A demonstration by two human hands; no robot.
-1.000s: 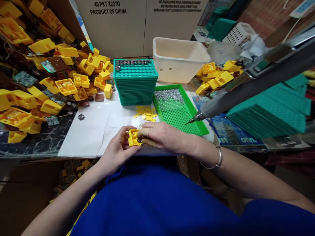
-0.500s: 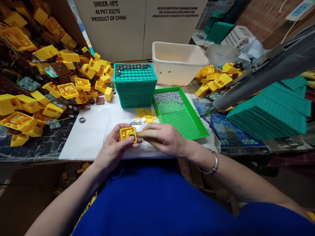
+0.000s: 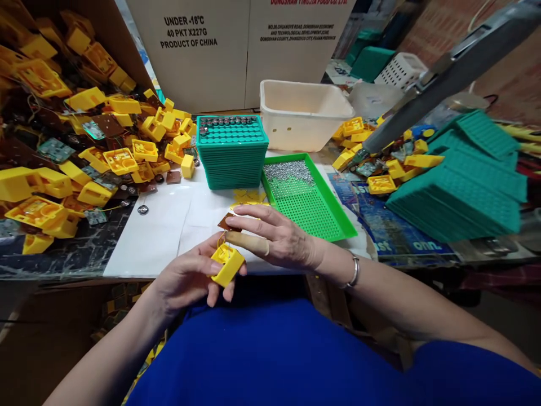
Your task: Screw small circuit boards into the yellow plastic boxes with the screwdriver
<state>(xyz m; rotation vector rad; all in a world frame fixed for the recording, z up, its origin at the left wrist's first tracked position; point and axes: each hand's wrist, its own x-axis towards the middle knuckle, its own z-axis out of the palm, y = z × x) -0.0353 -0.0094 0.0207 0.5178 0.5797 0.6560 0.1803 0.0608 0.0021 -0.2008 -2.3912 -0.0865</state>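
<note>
White sheets cover the middle of the table (image 3: 147, 237), with cardboard boxes (image 3: 236, 45) standing behind it. Near the table's front edge, the left hand (image 3: 190, 276) holds a small yellow plastic case (image 3: 227, 265), tilted, with the thumb on top and the fingers curled under it; thin wires rise from the case. The right hand (image 3: 274, 239) is just beside it, fingers stretched out towards the left, its grip lightly closed on a small brown board (image 3: 229, 223) between thumb and fingertips, right above the case. One finger wears a tan sleeve.

Behind the hands stands a stack of teal trays (image 3: 232, 155), the top one carrying a row of small round parts along its far edge. Just to its right lies a green tray (image 3: 313, 197) with a heap of small silver screws at its far end. Yellow scraps (image 3: 249, 196) lie between the stack and the hands. A white tub (image 3: 302, 113) sits behind the green tray. Heaps of yellow cases (image 3: 84, 152) fill the left side, and a grey powered screwdriver (image 3: 422, 84) hangs at upper right above more teal trays (image 3: 465, 180).
</note>
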